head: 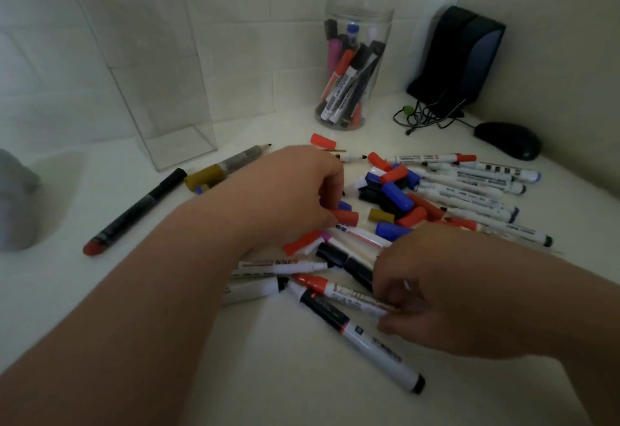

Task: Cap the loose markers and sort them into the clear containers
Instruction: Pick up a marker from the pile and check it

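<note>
Several loose markers and caps lie in a pile [402, 197] on the white table. My left hand [295, 191] curls over the pile's left side, fingertips pinching a red cap [347, 217]. My right hand [446, 288] sits at the pile's near right, fingers closed on the barrel of a white marker with a red cap [335, 288]. A black-capped white marker [362, 335] lies beside it. A clear round jar [352, 63] at the back holds several capped markers. A clear rectangular container [147, 66] stands empty at the back left.
A long black marker with a red end [134, 212] and a gold-and-grey marker [224, 165] lie left of the pile. A black speaker [459, 53], its tangled cables [426, 113] and a black mouse [508, 140] fill the back right corner. A grey object [15, 197] sits at the left edge.
</note>
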The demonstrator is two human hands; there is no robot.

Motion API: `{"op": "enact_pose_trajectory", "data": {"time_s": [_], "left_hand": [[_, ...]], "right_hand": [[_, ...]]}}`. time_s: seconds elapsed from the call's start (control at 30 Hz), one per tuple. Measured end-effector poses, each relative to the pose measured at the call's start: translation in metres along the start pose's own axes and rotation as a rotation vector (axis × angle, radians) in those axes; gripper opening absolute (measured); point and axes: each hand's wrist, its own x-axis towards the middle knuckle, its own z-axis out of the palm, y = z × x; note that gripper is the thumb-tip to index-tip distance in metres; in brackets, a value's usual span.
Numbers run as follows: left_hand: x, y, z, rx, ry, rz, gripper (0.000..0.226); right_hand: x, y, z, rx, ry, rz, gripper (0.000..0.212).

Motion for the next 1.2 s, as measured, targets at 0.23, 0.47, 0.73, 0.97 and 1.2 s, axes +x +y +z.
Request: {"op": "enact_pose_trajectory", "data": {"time_s": [0.23,0.47,0.73,0.97,1.2], "left_hand": [[-0.011,-0.007,-0.021,0.073,-0.017,-0.073,0.025],[-0.012,-0.002,-0.009,0.231,-0.279,-0.079,0.015],[-0.006,-0.002,-0.011,-0.025,-0.098,0.009,0.013],[-0.012,0.005,-0.018,-0.523,-0.03,0.042,0.009],[-0.014,0.004,-0.019,-0.562,-0.06,0.119,0.013]], "right_hand": [[-0.019,0.021,-0.018,0.275,0.047,0.117,0.015],[-0.025,0.053,-0.026,0.548,0.256,0.166,0.027],[-0.023,0.05,-0.026,0.656,0.321,0.181,0.018],[-0.028,0.055,-0.032,0.655,0.444,0.177,0.018],[-0.032,0.057,-0.033,0.645,0.358,0.087,0.021]]}}
